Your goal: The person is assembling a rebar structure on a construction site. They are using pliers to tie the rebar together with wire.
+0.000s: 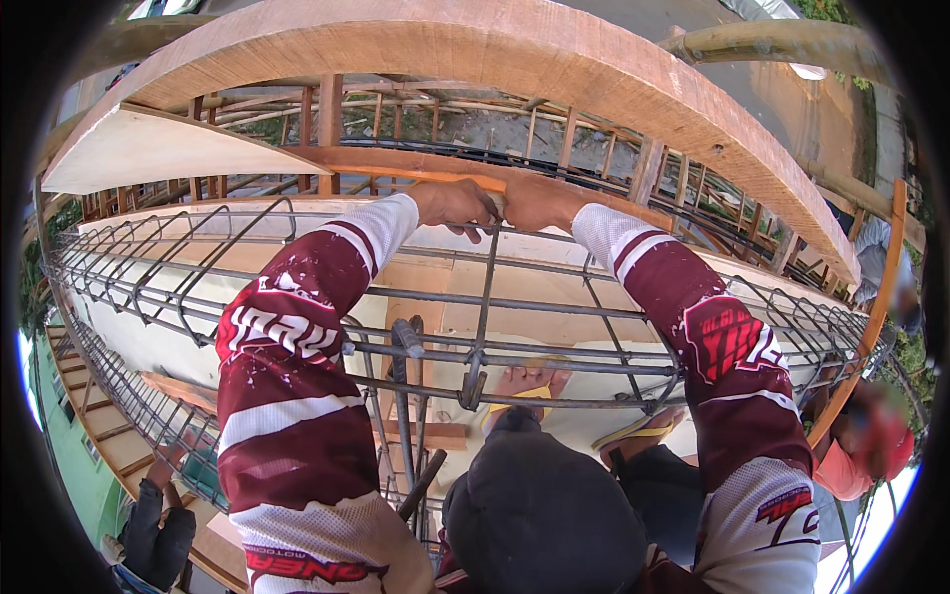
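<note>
My left hand (455, 206) and my right hand (542, 203) meet at the far side of a rebar cage (484, 307), where a cross stirrup joins the far long bar. The left fingers are curled and pressed together just above the bar. Beside them, the right hand is closed, its knuckles toward me. Anything pinched between the fingers is hidden or too small to make out. Several long steel bars run left to right under my forearms, tied with square stirrups. Below the cage, my feet in yellow flip-flops (534, 394) stand on pale plywood.
A thick wooden beam (445, 38) arches across beyond my hands, with a plywood piece (178, 153) under its left end. Upright steel bars (403, 396) rise beside my left forearm. One person (158, 525) is at lower left, another in a red cap (871, 445) at right.
</note>
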`<state>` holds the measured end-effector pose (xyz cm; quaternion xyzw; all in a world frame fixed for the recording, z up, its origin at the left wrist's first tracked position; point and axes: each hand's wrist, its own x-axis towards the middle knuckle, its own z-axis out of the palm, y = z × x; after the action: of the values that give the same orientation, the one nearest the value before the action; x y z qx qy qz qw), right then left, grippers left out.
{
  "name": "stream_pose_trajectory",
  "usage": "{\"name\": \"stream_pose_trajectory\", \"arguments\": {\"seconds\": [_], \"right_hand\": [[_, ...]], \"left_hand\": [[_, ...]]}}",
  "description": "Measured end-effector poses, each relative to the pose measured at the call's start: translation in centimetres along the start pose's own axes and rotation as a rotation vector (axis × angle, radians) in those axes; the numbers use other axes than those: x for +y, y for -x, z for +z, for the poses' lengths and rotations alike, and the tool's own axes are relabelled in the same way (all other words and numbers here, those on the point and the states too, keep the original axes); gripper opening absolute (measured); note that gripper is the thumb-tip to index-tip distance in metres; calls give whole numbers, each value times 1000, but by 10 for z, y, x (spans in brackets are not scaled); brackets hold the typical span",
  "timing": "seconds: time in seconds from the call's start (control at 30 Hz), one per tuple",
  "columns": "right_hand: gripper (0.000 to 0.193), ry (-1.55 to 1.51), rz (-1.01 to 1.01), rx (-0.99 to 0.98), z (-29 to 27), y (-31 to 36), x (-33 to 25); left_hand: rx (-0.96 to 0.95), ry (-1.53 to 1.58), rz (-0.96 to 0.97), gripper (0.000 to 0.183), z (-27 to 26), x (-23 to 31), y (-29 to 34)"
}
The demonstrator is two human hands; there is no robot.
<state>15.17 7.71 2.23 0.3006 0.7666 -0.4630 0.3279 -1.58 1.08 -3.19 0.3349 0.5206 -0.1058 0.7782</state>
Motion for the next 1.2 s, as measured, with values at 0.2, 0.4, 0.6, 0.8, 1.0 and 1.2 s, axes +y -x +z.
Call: {"name": "stream_pose_trajectory", "arguments": {"seconds": [0.2,0.4,0.6,0.8,1.0,1.2], "right_hand": [[35,219,-36,36,-41,105,0],[17,260,-397,764,-19,277,15],[16,-270,-162,445,121,396,13],[57,319,358,190,252,387,111],[42,443,290,308,272,364,171],[34,429,240,266,287,363,190]], "left_hand": [[-12,-31,54,37,-1,4,7],[14,-1,19,33,2,2,-2],[122,89,75,28,1,-2,1],[131,168,55,21,0,7,3],[137,79,17,24,-5,18,3],[96,28,21,26,-10,19,0]]}}
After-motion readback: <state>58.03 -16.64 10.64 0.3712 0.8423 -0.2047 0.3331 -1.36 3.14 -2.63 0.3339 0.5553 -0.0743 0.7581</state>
